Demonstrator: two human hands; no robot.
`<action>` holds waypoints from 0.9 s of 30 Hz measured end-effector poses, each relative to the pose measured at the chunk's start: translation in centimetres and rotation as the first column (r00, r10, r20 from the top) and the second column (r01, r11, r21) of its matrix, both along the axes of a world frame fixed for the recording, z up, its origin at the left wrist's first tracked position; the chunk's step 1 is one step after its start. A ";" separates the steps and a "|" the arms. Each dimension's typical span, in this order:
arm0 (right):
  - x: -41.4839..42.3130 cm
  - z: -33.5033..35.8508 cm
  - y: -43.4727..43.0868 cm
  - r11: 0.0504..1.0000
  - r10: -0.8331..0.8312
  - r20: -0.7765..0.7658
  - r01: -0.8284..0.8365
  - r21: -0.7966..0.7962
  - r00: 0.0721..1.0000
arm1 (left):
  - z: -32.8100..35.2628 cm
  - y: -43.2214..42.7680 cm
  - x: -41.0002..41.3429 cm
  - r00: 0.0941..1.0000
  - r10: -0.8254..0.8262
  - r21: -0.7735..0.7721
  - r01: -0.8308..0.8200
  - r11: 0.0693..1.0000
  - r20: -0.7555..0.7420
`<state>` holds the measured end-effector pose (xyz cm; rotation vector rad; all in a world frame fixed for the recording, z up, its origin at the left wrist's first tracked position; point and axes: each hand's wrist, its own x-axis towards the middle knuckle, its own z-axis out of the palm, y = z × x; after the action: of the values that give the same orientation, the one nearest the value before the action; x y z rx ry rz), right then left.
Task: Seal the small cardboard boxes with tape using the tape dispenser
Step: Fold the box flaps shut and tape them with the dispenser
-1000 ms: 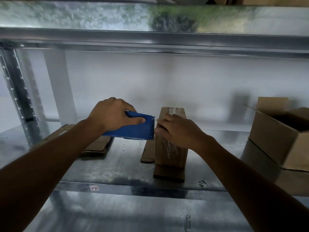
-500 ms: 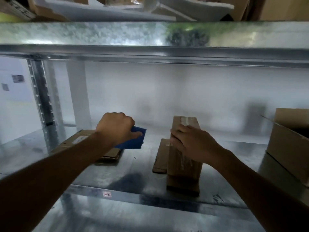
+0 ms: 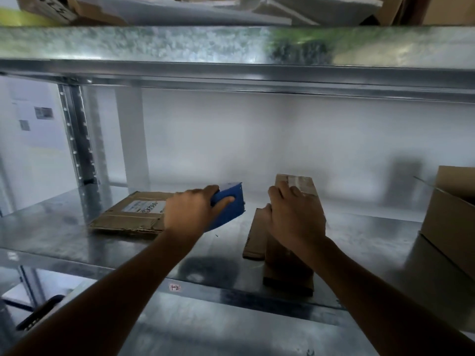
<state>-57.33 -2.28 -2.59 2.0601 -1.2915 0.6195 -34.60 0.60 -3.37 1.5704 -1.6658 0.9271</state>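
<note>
Gripping item one, the blue tape dispenser point(image 3: 232, 205), your left hand point(image 3: 191, 214) sat at centre frame, fingers point(image 3: 203, 192) curled over its top and thumb pressed on its near side. The tool hung just above the metal shelf point(image 3: 64, 242), apart from the box; no tape strand showed between them.

Item two: small cardboard box point(image 3: 289, 265), centre right, stood on end on the shelf, with a clear strip of tape across its upper end. Your right hand point(image 3: 295, 219) clamped it, fingers point(image 3: 282, 188) wrapped over the top edge, thumb down the left face.

Item three: flat cardboard piece point(image 3: 254, 235), lying against the box's left foot.

Item four: flattened labelled carton point(image 3: 133, 214), left of centre, partly behind your left hand.

Item five: larger open box point(image 3: 452, 217), right edge of frame, well apart.

Hazards, as judged:
- The box was tall on a narrow base. A sideways push from the dispenser could have tipped it or slid it on the smooth metal if your right grip slackened.
- Whether the strip lay fully pressed could not be told. A loose end would have lifted.
- A hurried stroke toward the box could have brought the dispenser's front edge against your right fingers.
- The flat piece could have caught under fresh tape.
</note>
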 end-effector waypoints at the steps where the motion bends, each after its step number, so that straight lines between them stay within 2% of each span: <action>1: -0.2 -0.1 0.0 1.000 -0.010 -0.014 0.011 0.005 1.000 | -0.4 0.0 -0.3 1.000 0.026 0.017 -0.026 1.000 0.013; 3: -0.7 -0.4 -0.2 0.999 -0.015 -0.032 0.016 0.032 0.999 | -1.5 -0.2 -1.1 0.994 0.095 0.097 -0.099 0.990 0.050; 8: -1.1 0.9 -0.5 0.990 0.009 -0.008 -0.007 0.138 1.000 | -1.4 -0.3 -2.3 0.986 0.169 0.228 -0.166 0.959 0.005; 15: -4.5 1.0 -0.3 0.994 0.091 0.053 -0.093 0.048 0.994 | -1.5 0.9 -3.1 0.981 0.195 0.453 -0.171 0.875 -0.008; 20: -3.5 1.0 0.2 0.987 0.084 0.014 -0.085 0.139 0.996 | -1.7 1.1 -3.8 0.975 0.213 0.438 -0.163 0.884 -0.066; 24: -3.9 1.5 0.4 0.976 0.060 -0.003 -0.059 0.209 0.998 | -2.0 1.3 -4.7 0.960 0.181 0.446 -0.068 0.892 -0.216; 26: -4.7 1.8 0.5 0.960 0.123 0.034 -0.127 0.248 0.992 | -2.1 1.2 -5.1 0.960 0.197 0.434 -0.093 0.896 -0.200; 27: -5.2 2.1 0.8 0.944 0.182 0.099 -0.202 0.262 0.978 | -2.1 1.3 -5.4 0.964 0.179 0.393 -0.090 0.915 -0.198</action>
<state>-62.51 -1.48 -0.52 2.4305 -1.2839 0.6385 -40.01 1.86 -5.48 1.9908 -1.6525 0.4742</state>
